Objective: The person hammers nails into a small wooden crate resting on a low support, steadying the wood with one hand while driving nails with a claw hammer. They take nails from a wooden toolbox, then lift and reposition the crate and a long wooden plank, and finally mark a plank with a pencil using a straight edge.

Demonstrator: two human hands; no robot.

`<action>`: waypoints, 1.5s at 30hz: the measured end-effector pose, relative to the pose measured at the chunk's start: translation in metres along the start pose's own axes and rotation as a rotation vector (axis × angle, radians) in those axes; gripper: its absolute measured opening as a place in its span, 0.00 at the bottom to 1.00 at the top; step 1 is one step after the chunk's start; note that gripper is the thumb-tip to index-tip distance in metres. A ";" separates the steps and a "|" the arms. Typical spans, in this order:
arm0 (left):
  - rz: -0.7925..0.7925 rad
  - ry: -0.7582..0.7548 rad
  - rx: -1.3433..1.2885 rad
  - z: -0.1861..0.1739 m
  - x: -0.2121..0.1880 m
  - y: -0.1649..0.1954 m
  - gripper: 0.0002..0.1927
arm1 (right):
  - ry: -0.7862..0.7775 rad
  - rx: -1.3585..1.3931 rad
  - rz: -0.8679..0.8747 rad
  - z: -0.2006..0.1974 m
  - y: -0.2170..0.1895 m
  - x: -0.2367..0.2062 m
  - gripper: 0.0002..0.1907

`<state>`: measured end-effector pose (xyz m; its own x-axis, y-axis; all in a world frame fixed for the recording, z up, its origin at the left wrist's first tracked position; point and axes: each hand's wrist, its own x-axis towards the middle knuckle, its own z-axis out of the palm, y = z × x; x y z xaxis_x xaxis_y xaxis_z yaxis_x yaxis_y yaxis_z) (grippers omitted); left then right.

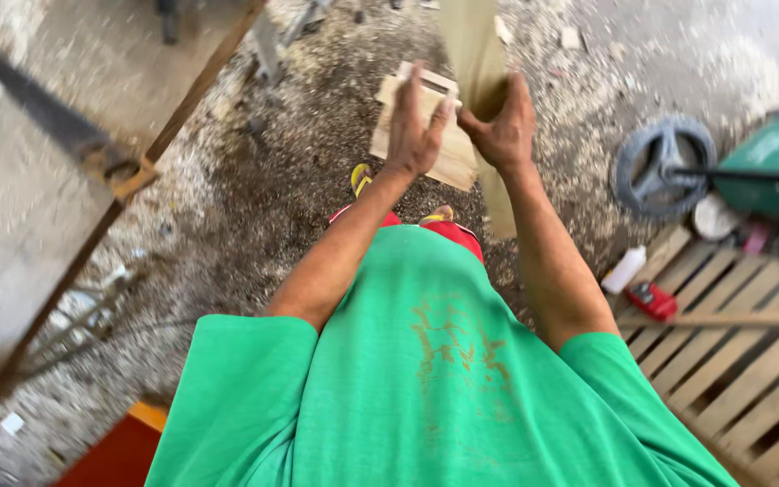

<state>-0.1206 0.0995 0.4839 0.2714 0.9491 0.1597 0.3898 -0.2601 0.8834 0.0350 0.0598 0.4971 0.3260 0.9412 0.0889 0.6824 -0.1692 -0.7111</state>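
Near the top middle, the right hand (504, 126) was clamped around a long wooden plank (478, 54), holding it upright. The left hand (415, 126) pressed flat, fingers apart, steadying it.

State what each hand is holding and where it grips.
The right hand grips a long pale wooden board by its edge, partway along its length. The left hand rests against the board's other side, fingers up; whether it truly grips is unclear.
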 end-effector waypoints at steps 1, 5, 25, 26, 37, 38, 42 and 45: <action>0.028 -0.019 -0.024 -0.008 -0.003 -0.004 0.33 | -0.003 0.063 0.024 0.008 -0.015 0.005 0.32; 0.000 0.104 -0.198 -0.049 -0.015 -0.021 0.23 | -0.135 0.542 -0.015 0.038 -0.082 0.019 0.28; -0.376 0.930 -0.061 -0.370 -0.147 -0.175 0.18 | -0.832 0.941 -0.178 0.275 -0.379 -0.028 0.12; -0.394 0.930 -0.061 -0.375 -0.149 -0.180 0.18 | -0.837 0.953 -0.172 0.281 -0.386 -0.026 0.12; -0.426 0.867 -0.141 -0.391 -0.133 -0.213 0.17 | -0.728 0.782 -0.252 0.321 -0.401 -0.012 0.12; -0.416 0.858 -0.160 -0.390 -0.130 -0.213 0.16 | -0.709 0.767 -0.251 0.320 -0.398 -0.010 0.12; -0.425 0.816 -0.238 -0.375 -0.112 -0.212 0.17 | -0.666 0.722 -0.199 0.306 -0.380 0.003 0.13; -0.363 0.836 -0.377 -0.363 -0.098 -0.211 0.17 | -0.671 0.769 -0.133 0.288 -0.364 0.020 0.13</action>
<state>-0.5489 0.1260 0.4415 -0.5751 0.8179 -0.0167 -0.0185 0.0074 0.9998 -0.3949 0.2248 0.5566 -0.3157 0.9480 -0.0404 0.0060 -0.0406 -0.9992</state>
